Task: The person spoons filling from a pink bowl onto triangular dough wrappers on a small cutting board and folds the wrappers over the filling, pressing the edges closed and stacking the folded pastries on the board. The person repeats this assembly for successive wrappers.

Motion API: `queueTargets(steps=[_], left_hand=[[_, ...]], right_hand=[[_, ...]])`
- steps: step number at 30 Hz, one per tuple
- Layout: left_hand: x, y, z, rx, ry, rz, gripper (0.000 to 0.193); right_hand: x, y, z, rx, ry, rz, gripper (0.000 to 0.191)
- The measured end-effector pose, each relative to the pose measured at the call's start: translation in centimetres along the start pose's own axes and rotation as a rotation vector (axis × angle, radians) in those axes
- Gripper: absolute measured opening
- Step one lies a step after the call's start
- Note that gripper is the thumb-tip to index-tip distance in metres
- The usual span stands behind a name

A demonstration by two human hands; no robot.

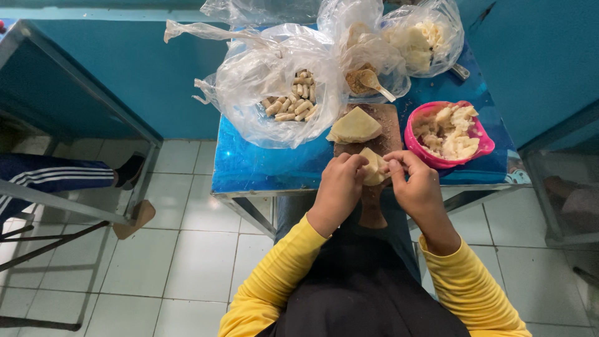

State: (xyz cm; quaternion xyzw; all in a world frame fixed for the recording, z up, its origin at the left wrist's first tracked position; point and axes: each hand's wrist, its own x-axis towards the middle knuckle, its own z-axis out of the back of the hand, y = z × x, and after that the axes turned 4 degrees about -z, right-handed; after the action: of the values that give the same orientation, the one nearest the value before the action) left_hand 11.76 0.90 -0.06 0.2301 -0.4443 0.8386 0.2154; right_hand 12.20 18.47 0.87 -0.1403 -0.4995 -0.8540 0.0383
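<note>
Wrapper (pixel 375 167): judged light, thin, limp and easily torn, so best pinched at its edges with fingertips and supported underneath, not squeezed mid-sheet. Left hand (pixel 339 190) and right hand (pixel 417 187) both have fingers curled closed on it, left gripping its 9 o'clock edge and right its 3 o'clock edge, held just above the near end of the board (pixel 373 206) at the table (pixel 268 168) front. It looks pale yellow, matte and folded into a rough wedge; a stack (pixel 354 125) of similar sheets lies at 12 o'clock, a pink bowl (pixel 483 147) at 2 o'clock.
</note>
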Motion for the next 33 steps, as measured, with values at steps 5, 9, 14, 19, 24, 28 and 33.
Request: queueTargets(steps=[5, 9, 14, 19, 24, 28, 33], left_hand=[[0.3, -0.2, 1.1, -0.022, 0.039, -0.047, 0.026], [0.7, -0.2, 1.1, 0.035, 0.073, -0.174, 0.034], [0.5, 0.4, 0.9, 0.084, 0.173, -0.171, 0.026], [0.6, 1.1, 0.8, 0.073, 0.215, -0.164, 0.022], [1.0, 1.1, 1.1, 0.109, 0.24, -0.184, 0.015], [1.1, 0.9, 1.3, 0.092, 0.252, -0.21, 0.016], [1.1, 1.3, 0.3, 0.136, 0.217, -0.174, 0.006]], right_hand=[[0.4, -0.3, -0.1, -0.085, 0.064, -0.026, 0.021], [0.5, -0.3, -0.4, -0.19, 0.025, 0.067, 0.02], [0.5, -0.5, -0.7, -0.333, -0.022, 0.172, 0.015], [0.6, 0.0, 0.9, -0.461, 0.071, 0.355, 0.017], [1.0, 0.5, 2.6, -0.509, 0.174, 0.445, 0.019], [1.9, 0.0, 1.6, -0.438, 0.152, 0.376, 0.011], [2.1, -1.2, 0.7, -0.419, 0.127, 0.353, 0.013]])
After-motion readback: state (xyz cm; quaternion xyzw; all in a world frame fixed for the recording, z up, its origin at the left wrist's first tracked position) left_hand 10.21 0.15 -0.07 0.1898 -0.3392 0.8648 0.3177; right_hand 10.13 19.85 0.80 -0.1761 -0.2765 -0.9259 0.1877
